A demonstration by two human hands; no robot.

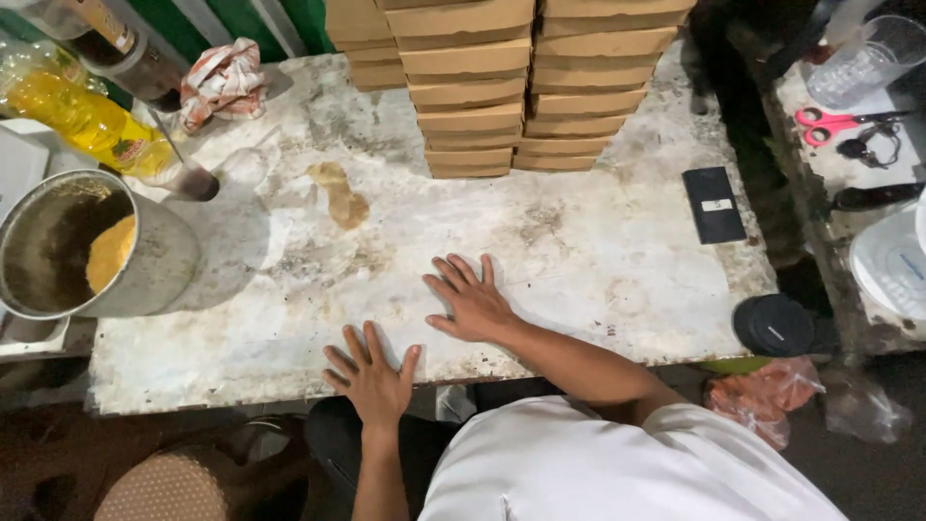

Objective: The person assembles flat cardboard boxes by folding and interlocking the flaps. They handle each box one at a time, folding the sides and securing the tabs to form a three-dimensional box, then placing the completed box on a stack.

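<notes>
Both hands lie flat, fingers (461, 275) spread apart and gripping nothing, palms pressed on a worn, stained white desk (598, 260) as if the person is bracing or leaning on it. The left hand (374, 384) sits at the desk's near edge; the right hand (473, 302) rests just beyond it, further onto the desk, its forearm running back to a white shirt. Past the right hand, at the desk's far edge, stand stacks of flat brown cardboard boxes (502, 87), piled neatly in columns, likely to save room. To the right of that hand lies a dark flat rectangular device (715, 204), and near the desk's right near corner a round black lid (773, 325). To the left of the hands stands a large metal pot (87, 246) with something yellow inside, with a bottle of yellow oil (87, 121) and a crumpled cloth (224, 82) beyond it. Pink-handled scissors (830, 123) lie on a separate surface, well apart to the right.
</notes>
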